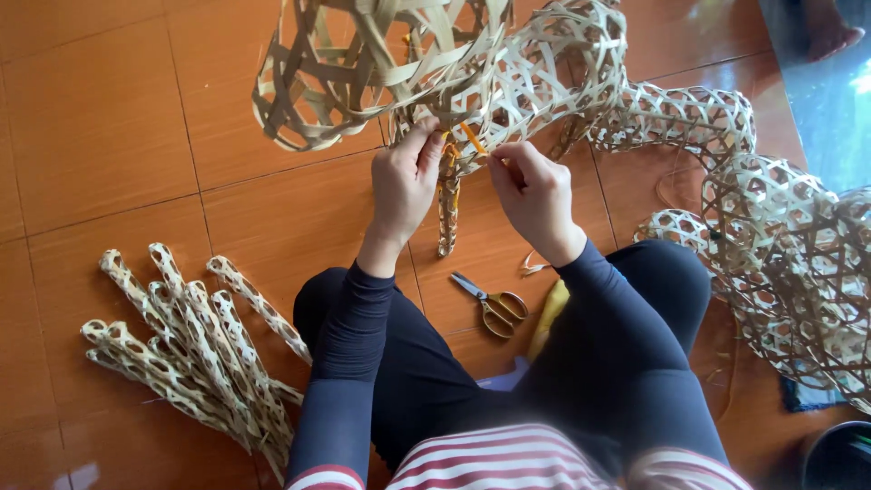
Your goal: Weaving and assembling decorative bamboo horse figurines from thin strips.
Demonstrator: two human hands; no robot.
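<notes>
A large openwork woven bamboo structure (535, 68) hangs in front of me over the orange tile floor. A narrow woven tube (448, 213) dangles from it between my hands. My left hand (405, 181) grips the weave just above that tube. My right hand (533, 192) pinches an orange strip (472, 138) threaded through the weave at the same spot. Both forearms are in dark blue sleeves.
A pile of several narrow woven bamboo tubes (190, 345) lies on the floor at the left. Yellow-handled scissors (493, 306) lie between my knees. More woven bamboo forms (780, 245) spread out on the right. A dark round container (839, 454) sits at the bottom right.
</notes>
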